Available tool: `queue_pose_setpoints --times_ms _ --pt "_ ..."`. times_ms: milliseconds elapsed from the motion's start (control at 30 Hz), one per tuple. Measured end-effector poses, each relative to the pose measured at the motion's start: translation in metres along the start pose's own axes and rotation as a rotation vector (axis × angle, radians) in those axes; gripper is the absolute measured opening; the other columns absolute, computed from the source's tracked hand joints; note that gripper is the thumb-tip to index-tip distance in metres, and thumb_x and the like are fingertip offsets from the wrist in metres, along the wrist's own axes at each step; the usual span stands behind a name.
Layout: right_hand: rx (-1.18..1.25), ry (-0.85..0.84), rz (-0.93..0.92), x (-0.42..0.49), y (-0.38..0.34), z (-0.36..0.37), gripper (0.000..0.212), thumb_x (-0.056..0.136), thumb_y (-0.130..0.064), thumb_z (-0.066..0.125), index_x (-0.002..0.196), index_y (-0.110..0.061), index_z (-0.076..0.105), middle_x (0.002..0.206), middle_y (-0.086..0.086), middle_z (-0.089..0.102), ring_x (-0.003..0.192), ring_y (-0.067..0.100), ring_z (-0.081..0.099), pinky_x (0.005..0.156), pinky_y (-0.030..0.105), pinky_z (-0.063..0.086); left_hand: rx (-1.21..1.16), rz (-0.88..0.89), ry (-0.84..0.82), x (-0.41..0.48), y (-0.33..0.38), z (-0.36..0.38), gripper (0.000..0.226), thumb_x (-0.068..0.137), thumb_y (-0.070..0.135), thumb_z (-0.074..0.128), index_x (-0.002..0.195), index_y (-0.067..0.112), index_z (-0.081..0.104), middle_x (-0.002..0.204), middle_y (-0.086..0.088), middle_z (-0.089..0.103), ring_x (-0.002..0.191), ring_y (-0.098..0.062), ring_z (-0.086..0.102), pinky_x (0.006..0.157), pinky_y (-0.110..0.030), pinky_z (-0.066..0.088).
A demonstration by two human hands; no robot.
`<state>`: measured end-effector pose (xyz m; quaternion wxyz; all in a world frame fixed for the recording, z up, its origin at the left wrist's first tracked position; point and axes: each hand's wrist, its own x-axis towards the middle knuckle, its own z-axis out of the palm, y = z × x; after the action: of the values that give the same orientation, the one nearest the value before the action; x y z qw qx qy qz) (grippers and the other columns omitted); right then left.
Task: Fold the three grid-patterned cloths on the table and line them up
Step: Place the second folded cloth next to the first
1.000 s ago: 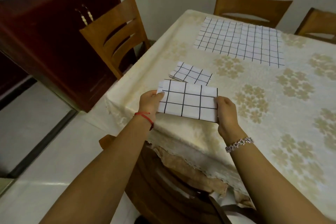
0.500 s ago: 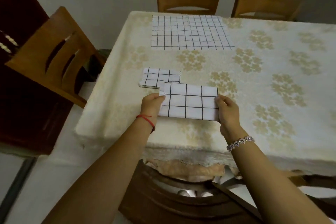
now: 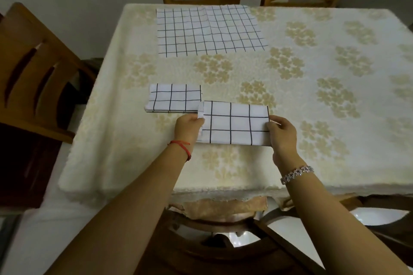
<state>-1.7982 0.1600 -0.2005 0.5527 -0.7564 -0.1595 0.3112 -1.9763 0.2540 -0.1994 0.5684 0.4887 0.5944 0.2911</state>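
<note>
Left hand and right hand pinch the folded cloth by its ends, at 4 o'clock of the laid cloth; released skewed, its loose flap could spring open and break the line.

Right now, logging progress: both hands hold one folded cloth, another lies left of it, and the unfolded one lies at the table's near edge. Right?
No. In the head view, left hand and right hand hold one folded cloth, the second cloth lies left of it, but the unfolded cloth lies at the table's far edge.
</note>
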Motion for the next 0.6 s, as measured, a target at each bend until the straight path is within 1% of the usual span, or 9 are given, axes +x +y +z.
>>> queue_pose_setpoints --times_ms 67,100,167,233,333,400,500,567,600 --pt "-0.022 -0.003 -0.017 0.015 0.0 0.003 0.027 0.089 -0.005 0.047 0.113 -0.007 0.059 0.094 0.001 0.059 0.076 0.005 0.053 0.061 0.021 0.043 0.03 -0.007 0.023 0.012 0.004 0.008 0.02 0.086 0.0 0.056 0.068 0.009 0.054 0.061 -0.005 0.045 0.057 -0.013 0.04 0.047 -0.013 0.037" --pt "-0.032 -0.008 -0.022 0.023 0.0 0.004 0.027 0.089 -0.006 0.047 0.113 -0.007 0.059 0.093 0.0 0.059 0.075 0.004 0.053 0.061 0.021 0.042 0.05 -0.014 0.034 0.019 0.005 0.011 0.022 0.086 0.001 0.056 0.066 0.009 0.053 0.059 -0.005 0.042 0.055 -0.013 0.038 0.045 -0.012 0.036" --pt "-0.054 -0.017 -0.026 0.039 -0.001 0.008 0.027 0.089 -0.006 0.048 0.113 -0.008 0.06 0.089 -0.003 0.059 0.075 0.004 0.053 0.061 0.02 0.042 0.08 -0.007 0.046 0.032 0.006 0.019 0.021 0.085 0.002 0.057 0.066 0.007 0.049 0.061 -0.01 0.037 0.057 -0.019 0.034 0.051 -0.02 0.033" --pt "-0.08 -0.021 -0.036 0.055 -0.001 0.011 0.028 0.088 -0.006 0.048 0.113 -0.009 0.061 0.087 -0.005 0.059 0.073 0.003 0.052 0.061 0.019 0.042 0.112 0.017 0.058 0.045 0.009 0.026 0.016 0.084 0.003 0.057 0.071 0.007 0.049 0.07 -0.013 0.038 0.067 -0.019 0.036 0.058 -0.025 0.03" --pt "-0.107 -0.028 -0.054 0.076 0.0 0.018 0.029 0.087 -0.005 0.047 0.111 -0.008 0.062 0.083 -0.009 0.059 0.071 0.002 0.052 0.061 0.018 0.042 0.163 0.011 0.096 0.064 0.009 0.036 0.013 0.082 0.005 0.056 0.071 0.008 0.051 0.068 -0.013 0.041 0.064 -0.02 0.041 0.063 -0.027 0.036" --pt "-0.118 -0.035 -0.055 0.089 0.001 0.024 0.03 0.087 -0.006 0.047 0.113 -0.008 0.062 0.082 -0.011 0.058 0.07 0.003 0.052 0.063 0.02 0.044 0.228 0.031 0.125 0.076 0.01 0.04 0.019 0.082 0.006 0.056 0.065 0.009 0.047 0.064 -0.012 0.037 0.06 -0.02 0.038 0.061 -0.026 0.033" --pt "-0.138 -0.043 -0.065 0.105 0.003 0.032 0.031 0.089 -0.007 0.046 0.116 -0.009 0.062 0.085 -0.008 0.059 0.07 0.002 0.052 0.064 0.02 0.045 0.321 0.078 0.143 0.093 0.009 0.045 0.036 0.082 0.008 0.055 0.054 0.015 0.033 0.057 -0.009 0.029 0.059 -0.019 0.033 0.059 -0.026 0.026" --pt "-0.155 -0.048 -0.079 0.114 0.003 0.035 0.032 0.089 -0.007 0.046 0.117 -0.009 0.062 0.091 -0.005 0.061 0.072 0.002 0.053 0.065 0.02 0.046 0.406 0.088 0.158 0.101 0.01 0.048 0.038 0.083 0.013 0.055 0.052 0.017 0.033 0.053 -0.007 0.033 0.057 -0.021 0.037 0.058 -0.026 0.029" --pt "-0.159 -0.049 -0.085 0.118 0.004 0.036 0.033 0.089 -0.007 0.046 0.118 -0.008 0.062 0.095 -0.003 0.062 0.074 0.004 0.055 0.066 0.021 0.046 0.461 0.094 0.172 0.104 0.011 0.05 0.035 0.084 0.016 0.055 0.053 0.017 0.038 0.054 -0.007 0.04 0.061 -0.023 0.044 0.06 -0.027 0.034"
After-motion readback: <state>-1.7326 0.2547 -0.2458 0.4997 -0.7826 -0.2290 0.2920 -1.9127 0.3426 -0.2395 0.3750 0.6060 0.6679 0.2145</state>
